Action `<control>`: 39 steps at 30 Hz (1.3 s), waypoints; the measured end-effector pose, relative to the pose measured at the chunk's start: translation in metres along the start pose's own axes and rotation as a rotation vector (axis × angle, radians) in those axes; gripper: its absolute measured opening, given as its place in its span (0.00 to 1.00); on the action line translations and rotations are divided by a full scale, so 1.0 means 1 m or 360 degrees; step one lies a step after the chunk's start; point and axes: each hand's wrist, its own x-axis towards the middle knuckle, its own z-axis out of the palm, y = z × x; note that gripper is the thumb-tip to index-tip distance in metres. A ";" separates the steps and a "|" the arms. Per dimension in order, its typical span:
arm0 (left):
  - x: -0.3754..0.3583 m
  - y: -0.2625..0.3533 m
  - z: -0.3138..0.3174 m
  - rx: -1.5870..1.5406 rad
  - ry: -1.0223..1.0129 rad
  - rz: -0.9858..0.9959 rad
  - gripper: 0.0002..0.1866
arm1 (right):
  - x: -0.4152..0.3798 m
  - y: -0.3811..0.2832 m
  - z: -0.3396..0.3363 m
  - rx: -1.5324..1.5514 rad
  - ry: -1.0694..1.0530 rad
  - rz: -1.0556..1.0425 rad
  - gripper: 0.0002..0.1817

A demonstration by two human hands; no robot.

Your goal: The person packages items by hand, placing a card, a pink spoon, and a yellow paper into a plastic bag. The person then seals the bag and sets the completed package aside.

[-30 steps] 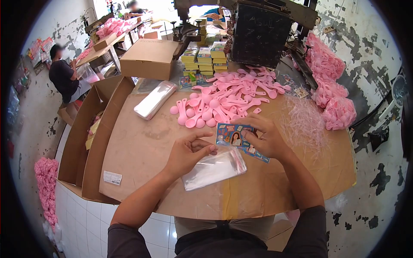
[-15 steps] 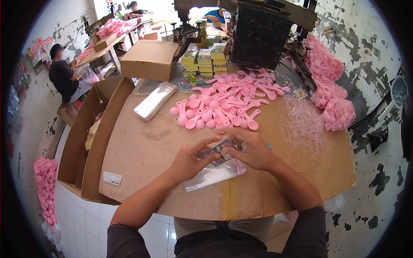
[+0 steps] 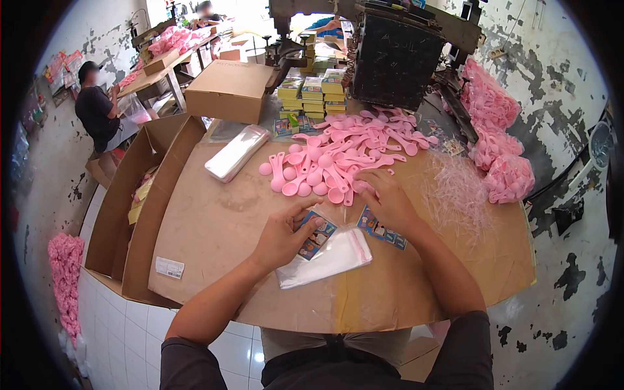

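Note:
My left hand (image 3: 286,235) is closed on a small blue printed card (image 3: 316,235), thumb on its face, above a stack of clear plastic bags (image 3: 325,263). My right hand (image 3: 390,203) is at the near right edge of a heap of pink measuring spoons (image 3: 331,159). Its thumb and fingers are around one pink spoon (image 3: 362,187); the hand hides part of that spoon. More blue printed cards (image 3: 383,233) lie on the cardboard-covered table (image 3: 221,240), just below my right wrist.
Another clear bag stack (image 3: 237,153) lies left of the spoons. Card stacks (image 3: 312,94), a closed carton (image 3: 227,91) and a black machine (image 3: 396,58) stand behind. An open box (image 3: 146,208) borders the left edge; plastic strips (image 3: 461,188) lie right. Another person (image 3: 97,107) sits back left.
My hands have parted. The right has left the card and moved up to the spoons, uncovering the cards at right. My left hand keeps its card, slightly farther left.

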 end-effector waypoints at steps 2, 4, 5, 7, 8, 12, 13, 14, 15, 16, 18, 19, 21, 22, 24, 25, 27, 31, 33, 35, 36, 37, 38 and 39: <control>0.001 0.000 -0.002 -0.0074 0.0022 -0.0026 0.24 | 0.004 0.012 0.006 -0.0145 -0.0059 -0.0001 0.15; 0.001 0.000 -0.002 -0.0193 0.0038 -0.0047 0.23 | 0.010 0.018 0.011 -0.0313 -0.0111 -0.0059 0.14; 0.001 0.001 -0.002 -0.0171 0.0011 -0.0012 0.23 | 0.014 0.021 0.012 -0.0398 -0.0136 -0.0088 0.14; 0.000 0.005 -0.004 -0.0122 -0.0035 0.0058 0.22 | 0.028 0.021 0.013 -0.0367 -0.0186 0.0086 0.14; -0.001 0.005 -0.004 -0.0135 -0.0035 0.0060 0.22 | 0.033 0.020 0.014 -0.0349 -0.0211 0.0170 0.13; 0.000 0.001 -0.005 -0.0215 -0.0015 0.0038 0.21 | 0.039 0.019 0.013 0.0147 -0.0150 0.0272 0.17; 0.001 0.002 -0.006 -0.0242 -0.0007 0.0022 0.21 | 0.037 0.018 0.007 0.0116 -0.0180 0.0308 0.18; 0.002 0.002 -0.007 -0.0260 0.0008 0.0044 0.21 | 0.037 0.015 0.002 0.0085 -0.0211 0.0343 0.18; 0.003 0.003 -0.007 -0.0282 0.0024 0.0062 0.21 | 0.036 0.009 -0.003 0.0136 -0.0243 0.0326 0.21; 0.004 0.002 -0.008 -0.0305 0.0040 0.0077 0.20 | 0.034 0.002 -0.010 0.0188 -0.0277 0.0313 0.24; 0.003 0.003 -0.007 -0.0289 0.0024 0.0075 0.20 | 0.029 -0.019 -0.019 0.0489 -0.0303 0.0331 0.29; 0.002 0.003 -0.007 -0.0280 0.0016 0.0074 0.20 | 0.026 -0.034 -0.019 0.0741 -0.0291 0.0362 0.32; -0.001 0.007 -0.005 -0.0266 -0.0072 0.0024 0.20 | 0.020 -0.049 -0.012 0.1089 -0.0258 0.0348 0.36; -0.002 0.008 -0.005 -0.0254 -0.0116 0.0001 0.20 | 0.019 -0.053 -0.008 0.1185 -0.0238 0.0301 0.38; -0.001 0.003 -0.002 -0.0291 -0.0095 0.0049 0.20 | 0.017 -0.064 -0.006 0.1337 -0.0174 0.0249 0.39; -0.001 0.001 -0.001 -0.0312 -0.0087 0.0071 0.20 | 0.016 -0.074 -0.009 0.1393 -0.0129 0.0248 0.38; 0.000 0.003 -0.002 -0.0344 -0.0087 0.0026 0.20 | 0.014 -0.077 -0.010 0.1320 -0.0119 0.0227 0.37; 0.000 -0.001 -0.004 -0.0386 -0.0139 0.0022 0.20 | 0.013 -0.072 -0.011 0.1144 -0.0239 0.0248 0.38; -0.001 0.000 -0.002 -0.0344 -0.0122 0.0027 0.20 | 0.012 -0.072 -0.011 0.1222 -0.0196 0.0266 0.38; -0.001 0.000 -0.001 -0.0317 -0.0118 0.0014 0.20 | 0.010 -0.069 -0.009 0.1298 -0.0066 0.0246 0.37; -0.001 -0.001 -0.001 -0.0308 -0.0119 -0.0001 0.19 | 0.010 -0.067 -0.006 0.1316 -0.0031 0.0202 0.36; -0.001 -0.002 -0.002 -0.0300 -0.0122 -0.0018 0.19 | 0.011 -0.064 -0.003 0.1335 0.0005 0.0160 0.35; -0.001 0.000 -0.002 -0.0272 -0.0122 -0.0032 0.19 | 0.010 -0.063 -0.001 0.1352 0.0043 0.0120 0.34; -0.002 0.004 -0.002 -0.0243 -0.0123 -0.0043 0.19 | 0.009 -0.064 -0.001 0.1336 0.0016 0.0160 0.34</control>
